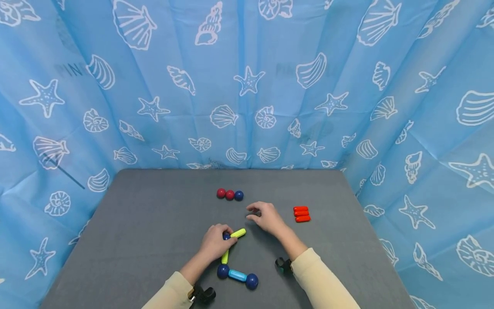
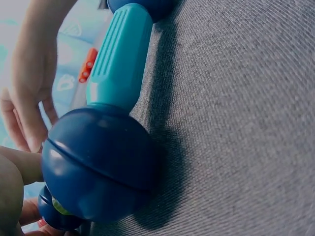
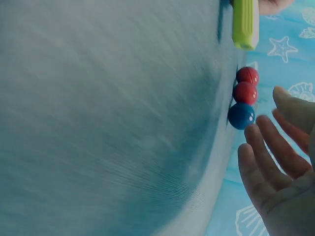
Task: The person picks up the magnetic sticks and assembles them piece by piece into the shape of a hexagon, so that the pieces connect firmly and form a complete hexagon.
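Head view shows the left hand (image 1: 213, 243) curled over a dark blue ball (image 1: 226, 236) joining two yellow-green rods (image 1: 238, 233) on the grey table (image 1: 146, 223). The right hand (image 1: 266, 218) hovers empty, fingers relaxed, near three loose balls (image 1: 229, 195) and three red rods (image 1: 302, 213). A teal rod (image 1: 237, 275) with blue balls lies nearer the person.
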`<state>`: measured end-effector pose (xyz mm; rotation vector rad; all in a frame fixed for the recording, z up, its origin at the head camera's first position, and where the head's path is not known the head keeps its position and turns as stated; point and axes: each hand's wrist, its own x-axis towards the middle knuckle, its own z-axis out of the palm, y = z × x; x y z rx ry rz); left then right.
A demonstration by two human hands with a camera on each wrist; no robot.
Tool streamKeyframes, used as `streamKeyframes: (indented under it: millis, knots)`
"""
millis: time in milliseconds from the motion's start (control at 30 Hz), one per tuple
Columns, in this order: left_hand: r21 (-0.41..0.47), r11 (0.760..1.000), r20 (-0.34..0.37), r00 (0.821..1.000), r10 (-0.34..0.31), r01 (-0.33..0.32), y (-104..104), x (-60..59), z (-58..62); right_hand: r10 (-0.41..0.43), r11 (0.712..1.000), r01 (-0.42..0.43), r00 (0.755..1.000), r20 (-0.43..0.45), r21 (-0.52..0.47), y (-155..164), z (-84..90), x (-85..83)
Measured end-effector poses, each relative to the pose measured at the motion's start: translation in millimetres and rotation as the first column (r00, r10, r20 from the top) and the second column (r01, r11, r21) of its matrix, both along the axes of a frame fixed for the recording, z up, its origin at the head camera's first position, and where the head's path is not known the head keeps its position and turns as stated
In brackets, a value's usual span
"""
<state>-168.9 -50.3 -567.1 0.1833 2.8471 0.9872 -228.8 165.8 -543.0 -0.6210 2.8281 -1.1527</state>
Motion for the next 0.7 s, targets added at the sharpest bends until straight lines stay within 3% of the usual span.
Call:
streamKeyframes:
  millis: [333, 567, 700]
  knots:
    - [0.004, 1.0, -0.002, 1.0, -0.018, 0.018, 0, -0.7, -3.3, -0.15, 0.989, 0.151, 0.987, 0.052, -0.005, -17, 5.0, -46.5]
    - [0.01, 1.0, -0.006, 1.0, -0.005, 0.005, -3, -1.9, -6.6, -0.16, 0.987, 0.156, 0.978, 0.131, 0.043, -35, -1.1, -63.7]
    - [0.008, 1.0, -0.007, 1.0, -0.018, 0.018, -4, -1.9, -5.9, -0.123, 0.99, 0.113, 0.984, 0.132, 0.08, -40, -6.2, -68.5]
